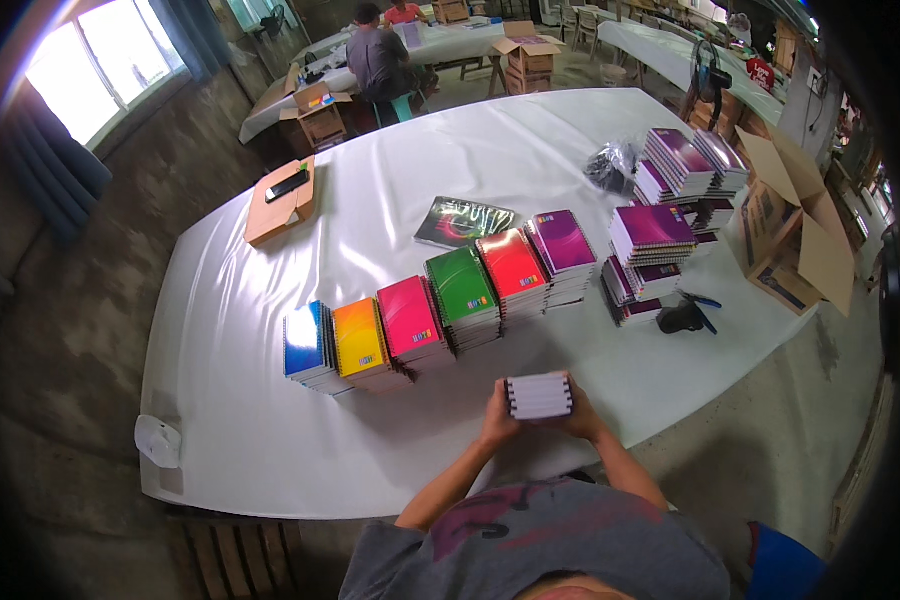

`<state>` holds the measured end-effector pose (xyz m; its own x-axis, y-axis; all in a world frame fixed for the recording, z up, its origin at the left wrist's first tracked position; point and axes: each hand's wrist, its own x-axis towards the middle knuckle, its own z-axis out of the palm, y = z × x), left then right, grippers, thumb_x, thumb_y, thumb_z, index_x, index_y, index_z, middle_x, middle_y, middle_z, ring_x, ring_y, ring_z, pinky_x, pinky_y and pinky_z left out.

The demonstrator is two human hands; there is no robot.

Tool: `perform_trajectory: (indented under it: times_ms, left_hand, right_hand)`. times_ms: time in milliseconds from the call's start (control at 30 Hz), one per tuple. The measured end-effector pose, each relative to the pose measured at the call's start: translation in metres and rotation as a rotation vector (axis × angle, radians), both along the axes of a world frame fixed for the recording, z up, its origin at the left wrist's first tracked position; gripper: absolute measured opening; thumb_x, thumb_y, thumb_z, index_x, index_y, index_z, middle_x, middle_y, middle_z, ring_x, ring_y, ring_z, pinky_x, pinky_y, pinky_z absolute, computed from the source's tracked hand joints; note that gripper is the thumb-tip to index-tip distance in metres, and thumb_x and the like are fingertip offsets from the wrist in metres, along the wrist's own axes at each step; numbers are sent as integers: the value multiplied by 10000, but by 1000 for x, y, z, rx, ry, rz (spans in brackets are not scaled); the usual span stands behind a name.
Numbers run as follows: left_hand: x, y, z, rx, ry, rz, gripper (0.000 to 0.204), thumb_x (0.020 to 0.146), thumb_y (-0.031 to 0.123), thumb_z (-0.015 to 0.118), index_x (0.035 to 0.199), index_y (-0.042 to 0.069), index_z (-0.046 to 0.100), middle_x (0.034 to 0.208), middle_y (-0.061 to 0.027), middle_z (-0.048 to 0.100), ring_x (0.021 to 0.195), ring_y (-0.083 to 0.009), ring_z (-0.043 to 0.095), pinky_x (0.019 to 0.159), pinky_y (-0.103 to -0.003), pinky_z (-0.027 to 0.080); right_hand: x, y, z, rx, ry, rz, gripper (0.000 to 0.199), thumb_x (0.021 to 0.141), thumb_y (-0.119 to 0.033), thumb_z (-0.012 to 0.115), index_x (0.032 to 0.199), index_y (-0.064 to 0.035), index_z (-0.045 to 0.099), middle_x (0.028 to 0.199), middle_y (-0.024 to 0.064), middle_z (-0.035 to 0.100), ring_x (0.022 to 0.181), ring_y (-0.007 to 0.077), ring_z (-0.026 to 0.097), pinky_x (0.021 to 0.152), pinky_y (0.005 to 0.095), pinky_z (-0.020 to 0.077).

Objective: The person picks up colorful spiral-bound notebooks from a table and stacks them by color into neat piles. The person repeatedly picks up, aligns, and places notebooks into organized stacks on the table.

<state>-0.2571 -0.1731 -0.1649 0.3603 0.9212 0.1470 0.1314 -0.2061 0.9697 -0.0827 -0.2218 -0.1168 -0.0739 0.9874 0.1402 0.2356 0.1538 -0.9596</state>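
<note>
Between my two hands, just past the table's near edge, is a small stack of notebooks (539, 396), its white page edges facing up. My left hand (497, 415) grips its left side and my right hand (581, 412) its right side. Beyond them stands a slanting row of spiral notebook stacks: blue (304, 342), yellow (360, 338), pink (409, 316), green (462, 287), red (513, 264) and purple (564, 240). A dark shiny plastic-wrapped pack (464, 222) lies behind the green stack. The covers of the held notebooks are hidden.
More purple notebook piles (654, 230) stand at the right, near blue-handled pliers (708, 318), a black object (680, 318) and crumpled plastic (610, 166). An open carton (792, 225) stands beside the table. A phone (287, 186) rests on a flat cardboard box (273, 218). People sit farther back.
</note>
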Motion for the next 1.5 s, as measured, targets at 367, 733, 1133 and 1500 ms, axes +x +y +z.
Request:
perform_trajectory:
  times_ms: [367, 733, 1133, 1500]
  left_hand:
    - [4, -3, -1, -179, 5, -23, 746, 536, 195, 874, 1118, 15, 443, 1009, -89, 591, 926, -179, 579, 877, -324, 441]
    - [128, 68, 251, 124, -285, -285, 914, 638, 265, 814, 1308, -68, 288, 1047, -144, 522, 1073, -245, 494, 855, -377, 460]
    - [226, 145, 297, -563, -216, -352, 476, 794, 273, 666, 1108, -47, 504, 985, -134, 597, 898, -254, 591, 857, -508, 447]
    - [216, 140, 263, -397, -70, -452, 554, 808, 315, 650, 1235, 33, 438, 1061, -99, 597, 972, -172, 563, 890, -334, 409]
  right_hand:
    - [14, -5, -3, -44, -18, -32, 692, 584, -221, 836, 1148, -62, 467, 1053, 100, 588, 995, 244, 578, 869, 346, 450]
    - [125, 41, 231, 139, 224, -336, 753, 560, -179, 812, 1204, 3, 467, 1104, 117, 568, 993, 208, 550, 897, 330, 427]
    - [234, 140, 255, -269, 285, -215, 362, 775, -306, 693, 1007, -51, 582, 885, 50, 632, 755, 133, 622, 680, 286, 510]
    - [236, 138, 227, -303, 123, -266, 507, 763, -313, 687, 1152, -44, 505, 1013, 66, 602, 843, 152, 609, 723, 293, 501]
